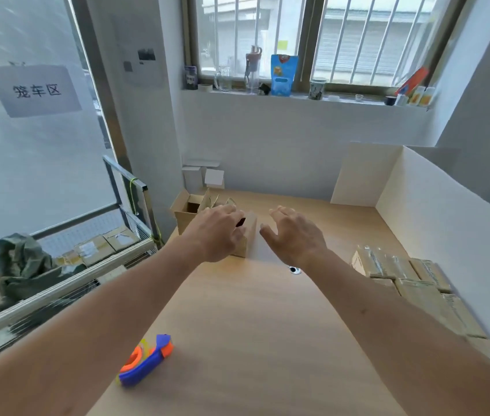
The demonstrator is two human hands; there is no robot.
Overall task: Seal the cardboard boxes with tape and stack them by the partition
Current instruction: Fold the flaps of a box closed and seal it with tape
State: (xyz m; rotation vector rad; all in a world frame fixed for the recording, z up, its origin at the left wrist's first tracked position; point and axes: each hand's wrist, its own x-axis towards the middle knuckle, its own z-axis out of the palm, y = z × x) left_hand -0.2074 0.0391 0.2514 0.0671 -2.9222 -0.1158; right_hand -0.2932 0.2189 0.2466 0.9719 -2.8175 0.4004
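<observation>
Room: small white-walled corner with a barred window, a sill crowded with cups and bottles, and a frosted glass panel on the left carrying a paper sign.
Surface: light wooden table (237,310), with a white partition (436,211) standing along its right and far-right edge.
Box in hand: small cardboard box (248,238) at the far middle of the table, under and between both hands; its top looks not yet taped.
Left hand: left hand (216,232) lies on the box's top and near side, fingers bent over it, seemingly pressing a flap down.
Right hand: right hand (294,235) hovers just beside the box's right side, fingers spread, holding nothing.
Waiting box: open box (188,211) with flaps up, just behind and left of the first.
Tape: blue and orange tape dispenser (146,360) lies near the table's front-left edge, well apart from both hands.
Done: taped boxes (402,274) are already stacked against the partition on the right.
Left to do: by my reading, at least two boxes need closing, taping and stacking.
</observation>
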